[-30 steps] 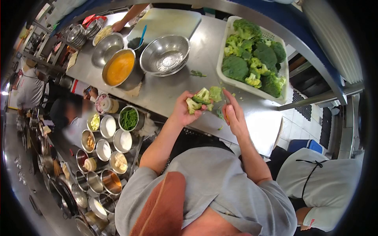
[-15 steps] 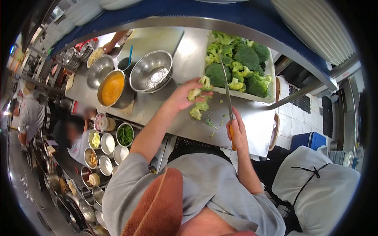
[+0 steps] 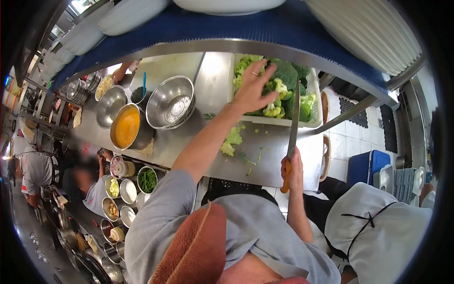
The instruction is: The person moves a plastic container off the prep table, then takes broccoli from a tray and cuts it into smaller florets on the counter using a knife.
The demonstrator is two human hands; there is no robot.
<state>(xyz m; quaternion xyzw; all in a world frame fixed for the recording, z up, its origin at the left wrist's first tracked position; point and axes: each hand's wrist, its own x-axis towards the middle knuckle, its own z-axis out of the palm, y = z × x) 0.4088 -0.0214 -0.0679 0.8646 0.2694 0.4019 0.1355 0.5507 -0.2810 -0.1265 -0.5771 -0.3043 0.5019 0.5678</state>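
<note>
My left hand is over a white crate of broccoli, its fingers spread and nothing held in them. Large dark green broccoli heads and lighter pieces fill the crate. In my right hand is a long knife by its orange handle, blade pointing up past the crate's near edge. Pale broccoli pieces lie on the steel counter below my left wrist, partly covered by my forearm. Small stem scraps are scattered beside them.
A perforated metal bowl stands left of the crate, near a pot of orange sauce and a cutting board. A shelf with plates overhangs the counter. Another person in a white apron stands close at the right.
My left hand has let go of the broccoli pieces and moved up and right over the crate. The knife in my right hand now points more upright. The view has shifted slightly.
</note>
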